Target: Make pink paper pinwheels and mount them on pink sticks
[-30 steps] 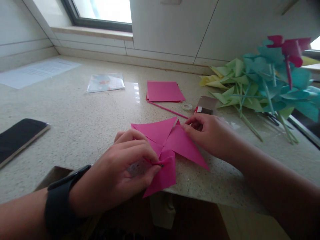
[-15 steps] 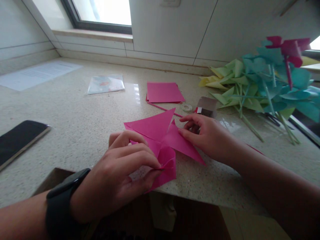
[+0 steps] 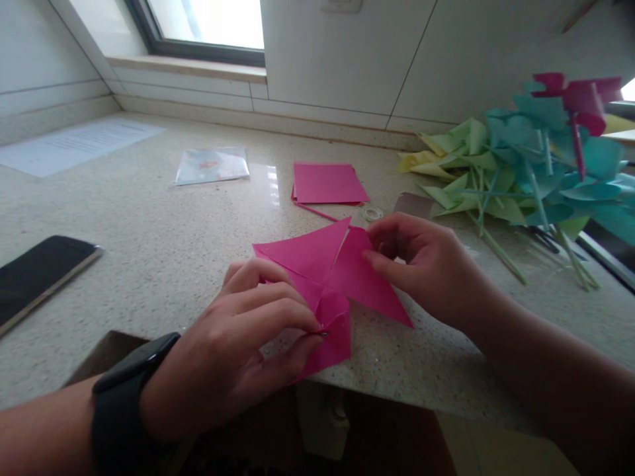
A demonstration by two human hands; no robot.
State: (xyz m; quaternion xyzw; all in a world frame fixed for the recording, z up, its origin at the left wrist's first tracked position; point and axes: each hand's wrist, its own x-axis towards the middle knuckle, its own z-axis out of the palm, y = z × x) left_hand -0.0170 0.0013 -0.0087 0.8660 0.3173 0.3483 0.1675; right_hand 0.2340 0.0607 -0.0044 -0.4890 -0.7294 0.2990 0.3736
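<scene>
A cut pink paper square [image 3: 322, 271] lies near the front edge of the speckled stone counter [image 3: 163, 238], its flaps partly folded toward the middle. My left hand [image 3: 238, 350], with a black watch on the wrist, pinches the folded tips at the paper's centre. My right hand [image 3: 426, 264] holds the corner of the far right flap between thumb and fingers. A thin pink stick [image 3: 320, 213] lies just behind the paper.
A stack of pink sheets [image 3: 327, 183], a small tape roll [image 3: 371, 213] and a small box [image 3: 411, 205] lie behind. Finished green, teal and pink pinwheels [image 3: 520, 172] pile at the right. A phone [image 3: 40, 274], a plastic packet [image 3: 211, 165] and a printed sheet [image 3: 74, 142] lie at the left.
My right hand has risen and closed its fingers on the right flap's corner, lifting it. My left hand keeps pinching the centre; the far left flap dropped slightly.
</scene>
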